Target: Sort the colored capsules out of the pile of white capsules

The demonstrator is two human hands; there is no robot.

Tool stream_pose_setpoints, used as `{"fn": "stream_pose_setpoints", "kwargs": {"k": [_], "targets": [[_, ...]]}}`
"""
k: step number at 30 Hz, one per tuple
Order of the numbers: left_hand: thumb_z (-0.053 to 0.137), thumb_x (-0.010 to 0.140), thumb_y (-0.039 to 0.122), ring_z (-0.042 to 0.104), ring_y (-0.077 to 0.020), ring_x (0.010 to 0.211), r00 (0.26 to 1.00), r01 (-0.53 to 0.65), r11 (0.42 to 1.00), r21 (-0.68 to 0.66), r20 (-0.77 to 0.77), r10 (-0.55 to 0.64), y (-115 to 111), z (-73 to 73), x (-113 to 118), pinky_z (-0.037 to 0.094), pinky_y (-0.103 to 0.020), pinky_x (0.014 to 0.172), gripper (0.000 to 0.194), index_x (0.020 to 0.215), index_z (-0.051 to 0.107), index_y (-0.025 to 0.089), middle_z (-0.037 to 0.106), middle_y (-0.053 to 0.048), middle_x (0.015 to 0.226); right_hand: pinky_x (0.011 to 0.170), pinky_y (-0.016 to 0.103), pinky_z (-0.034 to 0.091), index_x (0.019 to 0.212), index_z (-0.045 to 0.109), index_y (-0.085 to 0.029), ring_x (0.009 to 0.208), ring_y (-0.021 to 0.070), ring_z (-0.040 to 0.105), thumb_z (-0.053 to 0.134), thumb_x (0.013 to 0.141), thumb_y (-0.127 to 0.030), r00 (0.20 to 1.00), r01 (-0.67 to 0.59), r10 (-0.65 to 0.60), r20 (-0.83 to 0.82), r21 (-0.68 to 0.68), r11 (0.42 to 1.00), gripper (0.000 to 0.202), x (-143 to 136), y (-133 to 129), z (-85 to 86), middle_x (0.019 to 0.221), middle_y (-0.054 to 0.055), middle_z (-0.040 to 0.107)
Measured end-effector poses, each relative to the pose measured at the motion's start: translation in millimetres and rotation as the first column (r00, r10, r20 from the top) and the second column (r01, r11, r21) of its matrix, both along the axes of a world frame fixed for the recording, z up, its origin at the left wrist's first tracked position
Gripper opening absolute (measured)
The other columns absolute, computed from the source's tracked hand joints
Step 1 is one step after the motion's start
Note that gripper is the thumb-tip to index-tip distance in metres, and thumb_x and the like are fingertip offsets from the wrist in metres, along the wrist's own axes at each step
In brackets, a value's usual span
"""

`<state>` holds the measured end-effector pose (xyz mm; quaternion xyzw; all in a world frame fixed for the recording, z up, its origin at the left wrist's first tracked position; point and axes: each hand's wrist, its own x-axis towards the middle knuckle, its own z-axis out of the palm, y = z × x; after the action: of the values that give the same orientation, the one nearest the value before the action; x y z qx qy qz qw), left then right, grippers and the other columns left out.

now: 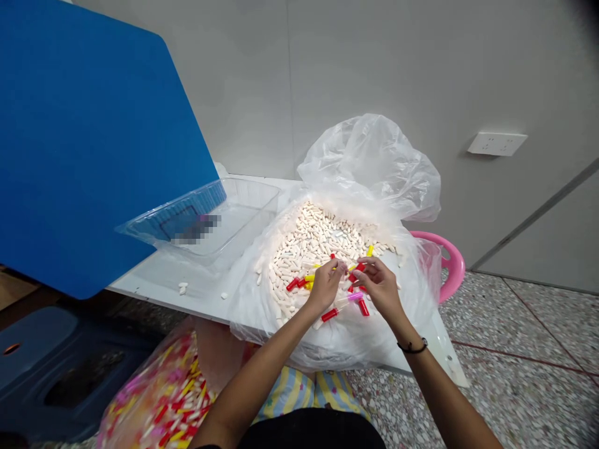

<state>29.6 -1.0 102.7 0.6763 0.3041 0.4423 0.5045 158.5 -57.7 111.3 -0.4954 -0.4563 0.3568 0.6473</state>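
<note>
My left hand (326, 284) is closed in a pinch above the pile of small white pellet-like pieces (311, 227), and what its fingertips hold is too small to make out. Close beside it, my right hand (381, 285) has its thumb and fingers curled around a small red cap-like tube (357, 272). Under and around both hands lie several loose tubes, among them a red one (329, 315), a pink one (355, 297) and a yellow one (370, 251). All of this rests on an opened clear plastic bag (337, 349).
A clear plastic tray (234, 240) stands left of the bag on the white table (159, 280). Below hangs a bag of coloured tubes (163, 399). A blue board (93, 143) rises at left, a dark stool (60, 368) beneath. A pink handle (453, 268) juts out at right.
</note>
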Motion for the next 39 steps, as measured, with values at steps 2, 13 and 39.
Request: {"fn": "stream_pose_setpoints", "kwargs": {"k": [2,13,39], "targets": [[0.039,0.090,0.047,0.050,-0.0119,0.064,0.997,0.039,0.997,0.072,-0.071,-0.034,-1,0.5,-5,0.037,-0.023,0.064,0.042,0.071,0.056,0.014,0.052,0.000,0.063,0.052,0.026,0.052,0.093,0.054,-0.019,0.061,0.0144,0.062,0.069,0.071,-0.036,0.984,0.177,-0.176,-0.032,0.053,0.983,0.032,4,-3,9.2,0.068,-0.001,0.064],[0.023,0.094,0.048,0.046,-0.0103,0.046,0.902,0.006,0.988,0.151,-0.427,0.060,-10,2.5,-4,0.030,-0.024,0.052,0.060,0.048,0.045,0.015,0.048,0.000,0.045,0.069,0.032,0.054,0.099,0.053,-0.019,0.073,0.0176,0.066,0.063,0.079,-0.032,0.953,-0.023,0.017,0.302,0.018,1.000,0.026,8,-28,9.4,0.080,0.004,0.067],[0.032,0.093,0.041,0.052,-0.0155,0.067,0.742,0.145,0.886,0.440,-0.640,0.197,1,-8.3,-10,0.034,-0.026,0.063,0.042,0.068,0.057,0.017,0.056,-0.004,0.068,0.038,0.024,0.032,0.061,0.047,-0.019,0.033,0.0114,0.044,0.037,0.085,-0.060,0.913,-0.181,0.320,0.255,-0.450,0.874,0.049,36,-33,-21.7,0.040,-0.004,0.045]]}}
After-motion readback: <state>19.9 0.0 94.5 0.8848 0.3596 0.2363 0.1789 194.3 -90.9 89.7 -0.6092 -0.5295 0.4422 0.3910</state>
